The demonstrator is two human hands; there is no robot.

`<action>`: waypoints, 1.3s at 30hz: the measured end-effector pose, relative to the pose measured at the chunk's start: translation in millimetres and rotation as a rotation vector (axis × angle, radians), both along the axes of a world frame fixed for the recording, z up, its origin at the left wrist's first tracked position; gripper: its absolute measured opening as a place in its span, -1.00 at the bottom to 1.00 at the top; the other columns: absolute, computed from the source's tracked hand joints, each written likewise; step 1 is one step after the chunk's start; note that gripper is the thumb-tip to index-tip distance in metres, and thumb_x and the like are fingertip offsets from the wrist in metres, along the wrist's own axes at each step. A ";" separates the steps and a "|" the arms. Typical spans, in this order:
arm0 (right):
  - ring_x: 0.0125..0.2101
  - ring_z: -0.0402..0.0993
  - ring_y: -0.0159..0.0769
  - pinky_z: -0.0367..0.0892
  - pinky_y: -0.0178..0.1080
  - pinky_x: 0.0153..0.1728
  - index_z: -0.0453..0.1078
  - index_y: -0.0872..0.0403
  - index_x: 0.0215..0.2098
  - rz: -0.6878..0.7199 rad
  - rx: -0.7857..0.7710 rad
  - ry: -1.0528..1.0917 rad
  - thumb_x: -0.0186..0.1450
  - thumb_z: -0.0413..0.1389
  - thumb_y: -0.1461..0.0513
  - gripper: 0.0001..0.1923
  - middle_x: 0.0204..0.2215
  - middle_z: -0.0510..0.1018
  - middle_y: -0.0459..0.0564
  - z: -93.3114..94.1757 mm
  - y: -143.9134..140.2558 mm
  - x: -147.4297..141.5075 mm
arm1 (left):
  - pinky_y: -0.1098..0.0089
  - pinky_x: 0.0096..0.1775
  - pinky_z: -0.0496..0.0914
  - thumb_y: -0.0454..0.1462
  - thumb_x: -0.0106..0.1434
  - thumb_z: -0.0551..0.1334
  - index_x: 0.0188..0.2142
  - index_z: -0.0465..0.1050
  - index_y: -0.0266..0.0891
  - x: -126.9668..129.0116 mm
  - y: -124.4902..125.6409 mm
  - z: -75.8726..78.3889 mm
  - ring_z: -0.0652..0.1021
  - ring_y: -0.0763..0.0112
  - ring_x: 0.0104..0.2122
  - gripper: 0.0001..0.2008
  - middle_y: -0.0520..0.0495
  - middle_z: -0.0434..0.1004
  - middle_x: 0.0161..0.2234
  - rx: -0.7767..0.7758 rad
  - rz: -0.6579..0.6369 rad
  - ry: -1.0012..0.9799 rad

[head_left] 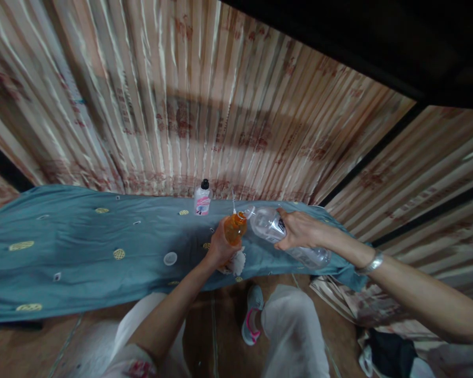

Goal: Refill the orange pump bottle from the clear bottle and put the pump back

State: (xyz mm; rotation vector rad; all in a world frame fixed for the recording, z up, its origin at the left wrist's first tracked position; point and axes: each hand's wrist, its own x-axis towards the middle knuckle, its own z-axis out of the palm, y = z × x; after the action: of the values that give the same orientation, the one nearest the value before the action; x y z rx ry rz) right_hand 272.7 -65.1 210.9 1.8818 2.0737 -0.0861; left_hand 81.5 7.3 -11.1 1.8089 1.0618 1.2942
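Note:
My left hand (219,248) is wrapped round a small orange bottle (235,229), whose open mouth points up and to the right. In my right hand (299,230) is a large clear plastic bottle (263,223), tipped nearly flat. Its neck meets the orange bottle's mouth; whether liquid flows between them I cannot tell. A whitish, ruffled thing (237,262) lies just below my left hand, partly hidden by it. Left of that hand a round translucent lid (170,259) rests on the cloth. A white and pink bottle with a black cap (202,198) stands upright behind.
A blue-green cloth with yellow patterns (82,236) covers the long low surface. Pleated curtains (205,94) hang close behind it and on the right. Dark frame bars (374,152) cross the right side. A dark bundle (390,353) lies on the floor at lower right.

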 end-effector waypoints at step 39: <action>-0.31 0.64 -0.01 0.20 -0.23 -0.45 0.34 0.22 0.11 0.003 0.007 0.007 0.12 0.33 -0.08 -0.24 -0.35 0.65 0.09 -0.3 1.0 1.4 | 0.13 0.01 0.61 -0.35 0.00 0.45 0.24 0.19 -0.14 -1.8 -2.3 4.6 0.68 0.15 -0.06 -0.18 -0.12 0.60 0.04 -0.012 0.006 0.010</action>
State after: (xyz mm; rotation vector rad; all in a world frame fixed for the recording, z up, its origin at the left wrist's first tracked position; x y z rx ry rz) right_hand 274.1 -64.1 210.6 1.8843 2.0843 -0.0851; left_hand 79.7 5.0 -6.5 1.8062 1.0786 1.2809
